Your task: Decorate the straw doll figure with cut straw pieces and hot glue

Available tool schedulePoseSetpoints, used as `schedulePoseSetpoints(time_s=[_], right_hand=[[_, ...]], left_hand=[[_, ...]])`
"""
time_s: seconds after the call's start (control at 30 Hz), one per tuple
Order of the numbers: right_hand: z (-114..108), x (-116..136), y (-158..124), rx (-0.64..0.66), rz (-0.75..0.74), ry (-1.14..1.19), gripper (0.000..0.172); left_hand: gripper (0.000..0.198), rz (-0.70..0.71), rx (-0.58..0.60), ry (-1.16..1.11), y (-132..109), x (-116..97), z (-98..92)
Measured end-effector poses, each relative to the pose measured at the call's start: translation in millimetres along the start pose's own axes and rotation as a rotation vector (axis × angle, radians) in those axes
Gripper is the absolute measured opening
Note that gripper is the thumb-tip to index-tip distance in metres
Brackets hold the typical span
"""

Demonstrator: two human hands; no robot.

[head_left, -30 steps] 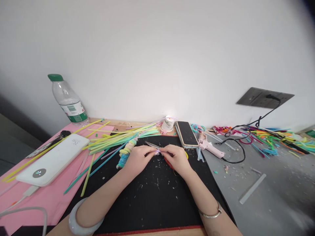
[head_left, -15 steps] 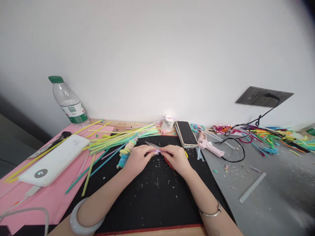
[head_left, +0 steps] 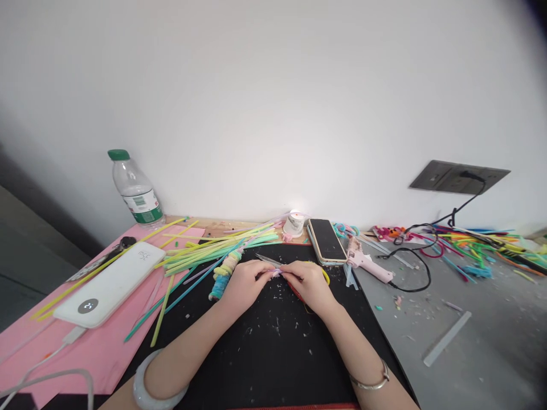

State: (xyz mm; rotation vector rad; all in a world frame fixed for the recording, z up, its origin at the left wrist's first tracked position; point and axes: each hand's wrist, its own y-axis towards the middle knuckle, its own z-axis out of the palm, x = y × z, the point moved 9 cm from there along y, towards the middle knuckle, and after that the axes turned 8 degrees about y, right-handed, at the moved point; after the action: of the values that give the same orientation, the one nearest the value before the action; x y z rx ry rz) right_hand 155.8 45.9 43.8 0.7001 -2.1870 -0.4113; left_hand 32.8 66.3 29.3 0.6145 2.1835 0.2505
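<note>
Step in hand, by judgement: finger-working a small lilac piece (head_left: 277, 273), positioned over the black mat (head_left: 273, 364) between your hands. Your left hand (head_left: 244, 287) and right hand (head_left: 310, 285) are each drawn to a thumb-and-finger pinch on it. The next move likely calls for even pressure and small finger motions, clear of the scissors (head_left: 267, 261), whose blade lies just beyond. Pale scraps (head_left: 277, 328) litter the mat; a glue gun (head_left: 370, 266) lies near its right edge. Grey counter (head_left: 410, 359) extends rightward; a white wall (head_left: 273, 114) with a socket (head_left: 440, 177) stands behind.
</note>
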Motion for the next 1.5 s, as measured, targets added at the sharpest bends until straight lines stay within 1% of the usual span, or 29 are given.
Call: schedulePoseSetpoints(time_s=[0.23, 0.53, 0.97, 1.2, 1.4, 1.5], right_hand=[[2.4, -3.5, -1.3, -0.003, 0.026, 0.007, 0.015], [-0.3, -4.5, -0.2, -0.001, 0.07, 0.062, 0.016], [1.5, -1.3, -1.6, 0.01, -0.003, -0.006, 0.014], [2.9, -1.3, -2.0, 0.03, -0.01, -0.018, 0.015], [3.0, -2.1, -1.0, 0.032, 0.012, -0.003, 0.014], [1.6, 0.4, 0.1, 0.053, 0.022, 0.018, 0.015]], left_hand=[[0.014, -0.017, -0.01, 0.0, -0.3, 2.4, 0.5], [0.013, -0.004, -0.008, -0.013, -1.9, 1.3, 1.6], [0.013, -0.014, -0.018, -0.016, 0.1, 3.0, 3.1], [0.011, -0.034, -0.016, -0.018, -1.1, 5.0, 3.4], [0.012, -0.019, -0.016, -0.024, -0.1, 2.0, 2.2], [0.012, -0.02, -0.017, -0.032, -0.8, 1.0, 1.9]])
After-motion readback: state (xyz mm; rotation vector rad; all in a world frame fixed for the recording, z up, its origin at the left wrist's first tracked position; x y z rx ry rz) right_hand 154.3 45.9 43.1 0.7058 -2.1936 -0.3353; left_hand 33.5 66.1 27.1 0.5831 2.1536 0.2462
